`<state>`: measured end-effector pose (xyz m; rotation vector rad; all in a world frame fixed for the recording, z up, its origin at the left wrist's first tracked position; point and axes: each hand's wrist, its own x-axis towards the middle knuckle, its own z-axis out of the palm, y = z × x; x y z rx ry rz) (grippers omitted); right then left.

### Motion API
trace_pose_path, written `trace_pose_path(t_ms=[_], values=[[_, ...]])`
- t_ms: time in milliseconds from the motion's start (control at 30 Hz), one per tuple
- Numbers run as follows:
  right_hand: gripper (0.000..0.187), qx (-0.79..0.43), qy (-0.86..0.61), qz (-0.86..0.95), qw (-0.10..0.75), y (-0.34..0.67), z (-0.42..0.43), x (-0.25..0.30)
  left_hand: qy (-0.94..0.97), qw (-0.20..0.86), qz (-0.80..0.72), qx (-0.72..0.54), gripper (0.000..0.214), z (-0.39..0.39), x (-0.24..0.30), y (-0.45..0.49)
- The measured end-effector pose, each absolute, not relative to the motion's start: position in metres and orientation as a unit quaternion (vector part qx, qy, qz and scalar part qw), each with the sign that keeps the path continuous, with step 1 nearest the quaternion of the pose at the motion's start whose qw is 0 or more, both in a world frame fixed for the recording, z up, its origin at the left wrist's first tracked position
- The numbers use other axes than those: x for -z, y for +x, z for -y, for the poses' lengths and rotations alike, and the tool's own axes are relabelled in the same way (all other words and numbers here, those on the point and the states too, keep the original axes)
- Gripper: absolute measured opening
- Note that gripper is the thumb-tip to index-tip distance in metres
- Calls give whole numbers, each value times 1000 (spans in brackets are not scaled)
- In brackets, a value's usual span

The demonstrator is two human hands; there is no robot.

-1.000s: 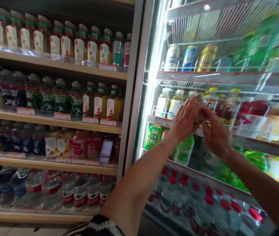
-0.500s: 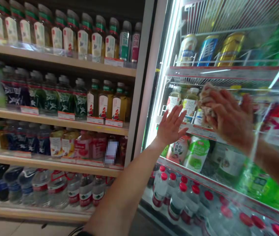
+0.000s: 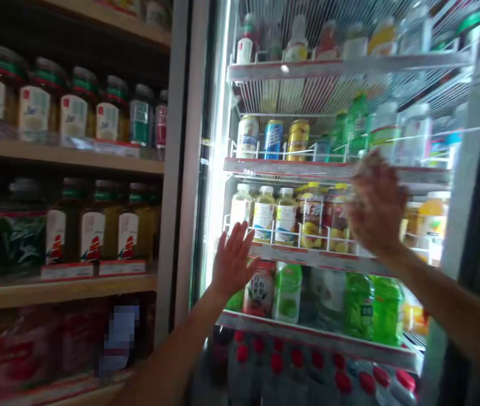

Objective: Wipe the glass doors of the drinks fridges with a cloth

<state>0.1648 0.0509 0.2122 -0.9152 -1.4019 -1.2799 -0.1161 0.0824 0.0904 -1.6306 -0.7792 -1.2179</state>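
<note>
In the head view, my left hand (image 3: 233,264) lies against the glass door of a lit drinks fridge, fingers stretched out, holding nothing. Behind it are a dark-labelled carton bottle (image 3: 260,290) and the bottles of the middle shelf. Farther right, my right hand (image 3: 377,211) presses a crumpled, light-coloured cloth (image 3: 369,169) to the glass. This hand is smeared by motion, and it hides part of the cloth. Through the glass near it show yellow-capped bottles (image 3: 312,217) and green bottles (image 3: 357,121).
Wooden shelves (image 3: 66,155) with rows of bottles stand on the left, parted from the fridge by a grey upright frame (image 3: 171,169). Inside the fridge are cans (image 3: 273,140), a green carton bottle (image 3: 287,293) and several red-capped bottles (image 3: 296,358) at the bottom.
The view has swung right and shows more of the fridge. My right hand has moved with the cloth across the glass. My left hand stays spread on the door.
</note>
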Motion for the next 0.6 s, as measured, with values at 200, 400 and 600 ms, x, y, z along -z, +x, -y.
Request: trace_pose_path(t_ms=[200, 400, 600], values=[[31, 553, -374, 609, 428, 214, -42, -207, -660, 463, 314, 501, 56, -83, -90, -120], [35, 486, -448, 455, 597, 273, -38, -231, -577, 416, 347, 611, 49, -82, -121, -88], [34, 545, -306, 658, 420, 228, -41, -190, -484, 385, 413, 669, 49, -90, -146, -57]])
